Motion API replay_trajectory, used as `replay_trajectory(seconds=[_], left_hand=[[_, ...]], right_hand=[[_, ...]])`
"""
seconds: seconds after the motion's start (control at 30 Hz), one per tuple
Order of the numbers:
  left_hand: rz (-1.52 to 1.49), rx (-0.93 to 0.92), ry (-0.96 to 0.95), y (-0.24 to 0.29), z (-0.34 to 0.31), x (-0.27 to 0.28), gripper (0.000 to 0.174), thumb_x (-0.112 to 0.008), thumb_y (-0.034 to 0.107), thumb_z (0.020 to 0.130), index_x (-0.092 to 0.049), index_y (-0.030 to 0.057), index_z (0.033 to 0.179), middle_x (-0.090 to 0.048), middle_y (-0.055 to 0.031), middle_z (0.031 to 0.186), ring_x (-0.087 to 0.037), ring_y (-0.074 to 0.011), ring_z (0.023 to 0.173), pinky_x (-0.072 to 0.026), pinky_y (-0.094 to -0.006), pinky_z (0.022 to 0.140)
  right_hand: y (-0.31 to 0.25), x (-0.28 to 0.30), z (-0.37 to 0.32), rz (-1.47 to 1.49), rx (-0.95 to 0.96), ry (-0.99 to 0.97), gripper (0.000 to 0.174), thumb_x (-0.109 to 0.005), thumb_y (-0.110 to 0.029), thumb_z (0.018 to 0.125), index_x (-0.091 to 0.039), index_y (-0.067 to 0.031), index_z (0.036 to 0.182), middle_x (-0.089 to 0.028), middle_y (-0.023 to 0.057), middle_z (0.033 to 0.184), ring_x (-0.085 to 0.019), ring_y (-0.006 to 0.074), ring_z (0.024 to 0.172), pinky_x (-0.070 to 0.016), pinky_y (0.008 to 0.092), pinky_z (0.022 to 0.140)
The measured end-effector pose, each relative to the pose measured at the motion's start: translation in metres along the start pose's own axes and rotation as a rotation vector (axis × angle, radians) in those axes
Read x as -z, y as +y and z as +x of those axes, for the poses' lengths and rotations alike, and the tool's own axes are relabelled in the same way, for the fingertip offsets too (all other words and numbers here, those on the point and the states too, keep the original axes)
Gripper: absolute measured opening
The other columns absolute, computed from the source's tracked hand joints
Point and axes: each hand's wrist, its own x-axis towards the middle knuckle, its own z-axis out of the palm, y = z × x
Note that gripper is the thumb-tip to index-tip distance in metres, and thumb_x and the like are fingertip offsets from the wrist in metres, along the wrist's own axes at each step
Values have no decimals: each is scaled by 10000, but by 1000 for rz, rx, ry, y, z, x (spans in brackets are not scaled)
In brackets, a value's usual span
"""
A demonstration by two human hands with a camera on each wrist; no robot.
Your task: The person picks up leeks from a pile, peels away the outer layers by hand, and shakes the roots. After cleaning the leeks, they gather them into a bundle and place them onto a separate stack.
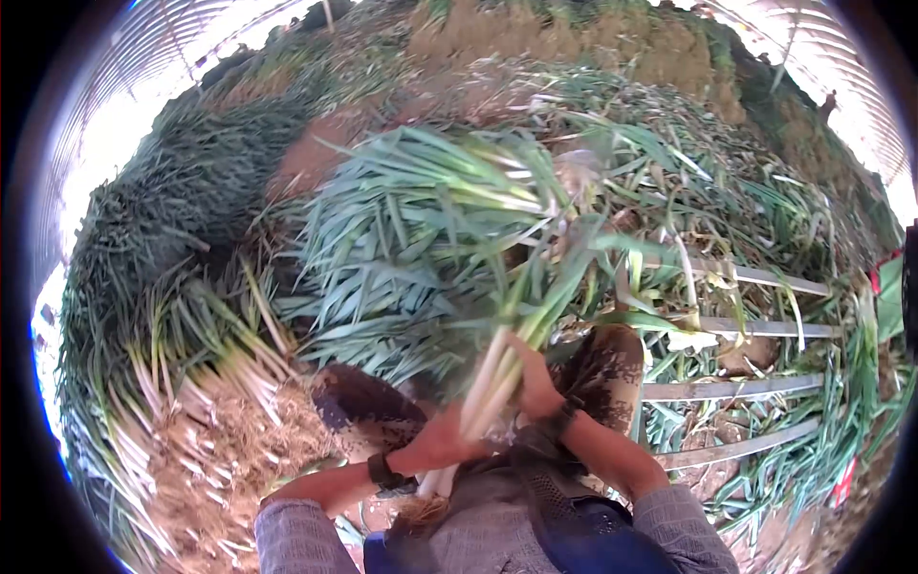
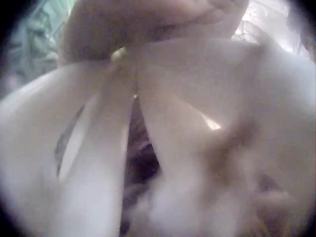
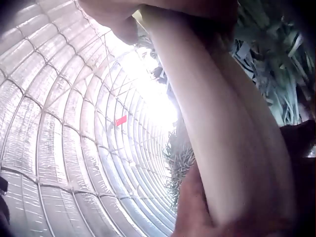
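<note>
A small bunch of leeks (image 1: 490, 381) stands slanted in front of my body, white stems low and green leaves up and away. Around the lower white stems my left hand (image 1: 442, 435) grips the bunch. My right hand (image 1: 537, 385) holds it higher, where white turns to green. Thick white stems (image 2: 98, 168) fill the left wrist view, blurred, with a hand across their top. In the right wrist view, pale leek stems (image 3: 212, 123) run between a hand with curled fingers above and another hand below. The root ends are largely hidden in the head view.
A big heap of leeks (image 1: 382, 230) lies just ahead. More leeks (image 1: 229, 373) with roots toward me are stacked at left. Right of my knee stands a rack of metal bars (image 1: 746, 387) amid loose leaves. A ribbed plastic tunnel wall (image 3: 74, 133) rises at the side.
</note>
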Motion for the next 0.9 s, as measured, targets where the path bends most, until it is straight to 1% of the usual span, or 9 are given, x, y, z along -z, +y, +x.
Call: replay_trajectory(seconds=[0.1, 0.33, 0.4, 0.47, 0.57, 0.63, 0.77, 0.83, 0.9], left_hand=[[-230, 192, -30, -1, -22, -6, 595, -789, 244, 764, -493, -48, 1191, -659, -104, 996, -645, -183, 899, -522, -298, 779], [-865, 412, 91, -4, -15, 26, 329, -656, 178, 803, -537, -18, 1039, -608, -101, 819, -600, -161, 643, -543, -302, 575], [-830, 463, 162, -19, -7, 35, 304, -655, 173, 804, -548, -21, 1012, -603, -90, 774, -594, -165, 605, -531, -291, 555], [-817, 479, 210, -30, -2, 46, 286, -658, 169, 808, -554, -19, 995, -606, -81, 748, -597, -163, 596, -527, -289, 548], [-568, 430, 221, -53, 0, 59, 285, -655, 197, 837, -566, -20, 999, -634, -75, 766, -632, -160, 619, -534, -277, 548], [-360, 264, 165, -47, -7, 58, 416, -668, 282, 860, -531, -42, 1081, -673, -116, 815, -692, -210, 733, -561, -327, 585], [289, 361, 190, -11, -17, 52, 620, -685, 338, 831, -411, -81, 1197, -649, -244, 859, -684, -386, 796, -551, -464, 654], [423, 266, 147, -10, -28, 50, 598, -688, 288, 798, -401, -58, 1192, -637, -257, 899, -660, -430, 793, -534, -483, 671], [526, 168, 107, -8, -41, 48, 575, -685, 260, 777, -375, -22, 1170, -612, -269, 946, -634, -469, 762, -501, -541, 662]], right_hand=[[-4, -2, -20, -70, -8, -180, 332, -596, -225, 942, -568, 26, 1158, -632, 96, 1019, -627, 179, 900, -522, 310, 809], [-4, -18, -33, -1158, 321, -456, 340, -498, -306, 975, -623, -6, 1075, -651, 173, 992, -637, 251, 896, -520, 373, 777], [-24, -47, -66, -1850, -8, -905, 359, -482, -329, 971, -645, -10, 954, -646, 200, 910, -641, 311, 825, -519, 401, 722], [-27, -35, -88, -1992, -50, -1168, 376, -489, -347, 962, -638, -9, 893, -631, 220, 839, -629, 360, 786, -517, 428, 693], [-69, -15, -86, -2114, -133, -811, 433, -512, -362, 970, -562, -9, 1215, -640, 179, 1043, -665, 297, 891, -519, 354, 859], [-95, -22, -72, -1826, 45, -331, 478, -564, -363, 948, -535, 7, 1249, -642, 162, 1050, -658, 254, 934, -522, 350, 855], [-46, -10, 0, -899, -208, -308, 562, -640, -439, 887, -534, 14, 1201, -641, 165, 1079, -642, 265, 987, -516, 382, 860], [2, -15, 9, -488, -13, -397, 464, -611, -315, 932, -524, 18, 1243, -625, 155, 1132, -604, 264, 1080, -495, 366, 924], [53, 40, 30, -568, 159, -316, 412, -594, -305, 941, -541, -11, 1225, -610, 113, 1137, -577, 233, 1097, -462, 379, 952]])
